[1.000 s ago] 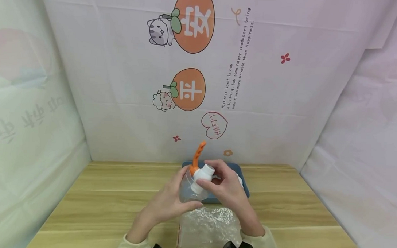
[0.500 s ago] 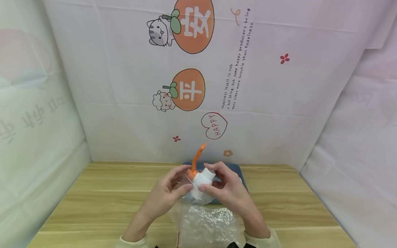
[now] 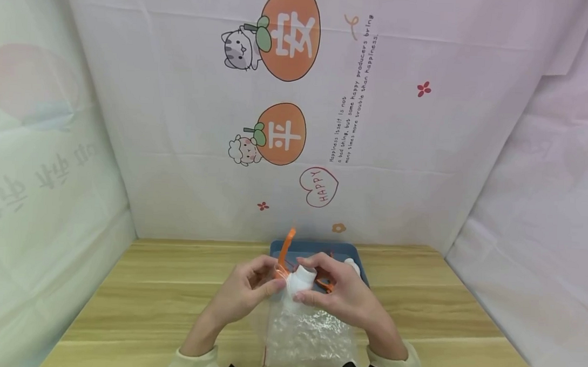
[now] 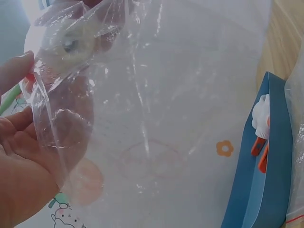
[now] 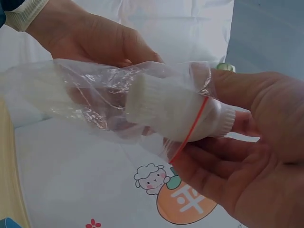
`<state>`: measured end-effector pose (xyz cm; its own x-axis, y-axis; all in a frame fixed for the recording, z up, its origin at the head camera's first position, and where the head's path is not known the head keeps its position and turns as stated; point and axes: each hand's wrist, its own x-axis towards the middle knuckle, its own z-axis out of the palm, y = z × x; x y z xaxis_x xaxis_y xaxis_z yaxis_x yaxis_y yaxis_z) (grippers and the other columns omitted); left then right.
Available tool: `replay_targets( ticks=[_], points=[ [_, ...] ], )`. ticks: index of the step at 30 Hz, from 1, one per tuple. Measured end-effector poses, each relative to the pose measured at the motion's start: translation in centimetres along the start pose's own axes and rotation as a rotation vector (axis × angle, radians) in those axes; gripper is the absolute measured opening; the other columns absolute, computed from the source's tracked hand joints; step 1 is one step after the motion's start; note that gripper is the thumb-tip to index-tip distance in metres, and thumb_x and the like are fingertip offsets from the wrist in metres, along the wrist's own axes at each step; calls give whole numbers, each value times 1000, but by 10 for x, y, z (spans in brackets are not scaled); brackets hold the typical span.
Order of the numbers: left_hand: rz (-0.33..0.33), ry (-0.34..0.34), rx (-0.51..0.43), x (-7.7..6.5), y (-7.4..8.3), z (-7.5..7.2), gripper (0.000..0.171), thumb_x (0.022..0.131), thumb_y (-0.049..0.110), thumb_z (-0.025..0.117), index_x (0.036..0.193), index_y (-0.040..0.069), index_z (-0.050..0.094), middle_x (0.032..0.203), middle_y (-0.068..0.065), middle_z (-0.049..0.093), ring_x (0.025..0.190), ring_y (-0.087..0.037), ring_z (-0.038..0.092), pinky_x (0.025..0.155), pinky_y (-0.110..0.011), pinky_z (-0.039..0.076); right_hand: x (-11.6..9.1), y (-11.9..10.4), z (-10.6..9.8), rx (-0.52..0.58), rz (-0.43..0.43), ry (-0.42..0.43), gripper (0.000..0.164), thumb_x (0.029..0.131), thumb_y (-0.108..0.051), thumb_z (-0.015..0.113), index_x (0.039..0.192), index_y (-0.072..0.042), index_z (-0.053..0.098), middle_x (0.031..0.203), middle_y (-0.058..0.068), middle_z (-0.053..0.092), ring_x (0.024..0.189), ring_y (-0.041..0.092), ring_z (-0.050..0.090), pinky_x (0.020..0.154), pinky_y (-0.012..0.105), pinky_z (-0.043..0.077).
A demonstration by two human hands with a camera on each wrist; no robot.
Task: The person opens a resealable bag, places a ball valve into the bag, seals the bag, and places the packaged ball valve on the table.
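Observation:
A white plastic ball valve (image 3: 300, 281) with an orange lever handle (image 3: 286, 249) is held up between both hands. A clear zip bag (image 5: 102, 99) with a red seal line covers much of the valve; one ribbed end sticks out of its mouth in the right wrist view. My left hand (image 3: 241, 289) pinches the bag's edge near the handle's base, thumb in front. My right hand (image 3: 346, 290) grips the valve by its bare end and the bag's rim, with thumb and fingers on opposite sides. The handle is mostly hidden in the wrist views.
Behind the hands sits a blue tray (image 3: 316, 247) holding another white valve (image 4: 261, 116) with orange parts (image 4: 262, 156). A clear plastic bag (image 3: 312, 343) lies flat on the wooden table (image 3: 173, 287). Printed white cloth (image 3: 396, 171) hangs at the back and sides.
Both hands have come lower and nearer with the valve. My left fingers, spread around the bag a second ago, now pinch its edge, and the bag's lower part hangs down.

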<state>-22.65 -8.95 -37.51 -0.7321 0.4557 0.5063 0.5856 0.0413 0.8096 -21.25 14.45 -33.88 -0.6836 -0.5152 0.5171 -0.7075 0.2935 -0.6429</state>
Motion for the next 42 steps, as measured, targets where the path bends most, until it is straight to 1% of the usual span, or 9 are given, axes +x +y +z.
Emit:
replay_targets(
  ticks=[5, 10, 13, 20, 23, 27, 31, 36, 42],
  points=[
    [35, -9, -54, 0, -1, 5, 16, 97, 6, 60, 113, 3, 60, 96, -15, 65, 79, -5, 62, 66, -23, 54, -2, -1, -3, -101, -87, -2, 33, 84, -17, 78, 115, -12, 67, 113, 3, 72, 95, 7, 66, 81, 28, 56],
    [34, 62, -38, 1, 0, 7, 13, 97, 5, 59, 110, 5, 60, 93, -12, 62, 74, -3, 55, 61, -22, 50, 0, -1, -1, -133, -177, -20, 25, 91, -11, 70, 115, -14, 67, 112, 0, 71, 100, 10, 65, 81, 25, 55],
    [14, 117, -11, 2, -1, 7, 13, 97, 7, 60, 110, 6, 61, 92, -11, 62, 71, -3, 52, 59, -21, 48, 2, 0, 2, -155, -195, -19, 24, 94, -11, 66, 117, -15, 67, 114, -1, 69, 103, 11, 64, 82, 27, 55],
    [-92, 239, 29, 5, -4, 5, 15, 95, 17, 66, 108, 9, 65, 97, -10, 67, 83, -8, 61, 72, -22, 54, 0, 1, 1, -247, -108, 38, 11, 96, -17, 64, 103, -22, 69, 117, -2, 65, 107, 12, 57, 84, 30, 51],
    [-123, 278, 37, 7, -5, 5, 16, 93, 19, 69, 106, 10, 66, 96, -10, 68, 84, -10, 63, 76, -24, 55, 0, 2, -1, -237, -45, -36, 6, 96, -24, 64, 101, -23, 66, 109, -7, 64, 96, 7, 57, 80, 26, 50],
    [-140, 302, 43, 7, -7, 5, 16, 92, 21, 70, 105, 11, 66, 95, -9, 68, 83, -10, 63, 76, -24, 56, 2, 6, -2, -202, 27, -157, 11, 95, -32, 66, 100, -23, 63, 92, -11, 62, 80, 2, 56, 72, 21, 51],
    [-147, 332, 12, 6, -5, 6, 16, 92, 20, 70, 105, 11, 65, 97, -10, 67, 85, -10, 64, 79, -24, 56, 2, 11, -2, -122, 43, -204, 7, 97, -27, 63, 95, -20, 63, 79, -8, 63, 68, 1, 57, 63, 21, 52],
    [-155, 354, -23, 7, -3, 5, 18, 91, 17, 71, 104, 7, 64, 97, -12, 65, 85, -11, 64, 79, -22, 55, 4, 16, -2, -67, 21, -125, 7, 98, -20, 61, 93, -16, 64, 73, -4, 62, 62, 1, 55, 56, 21, 51],
    [-152, 359, -36, 8, -5, 6, 19, 91, 16, 71, 105, 6, 63, 92, -11, 66, 78, -10, 66, 69, -21, 55, 6, 14, -1, -89, 71, 11, 6, 96, -17, 64, 91, -18, 65, 74, -7, 65, 63, 1, 60, 55, 22, 51]
  ],
)
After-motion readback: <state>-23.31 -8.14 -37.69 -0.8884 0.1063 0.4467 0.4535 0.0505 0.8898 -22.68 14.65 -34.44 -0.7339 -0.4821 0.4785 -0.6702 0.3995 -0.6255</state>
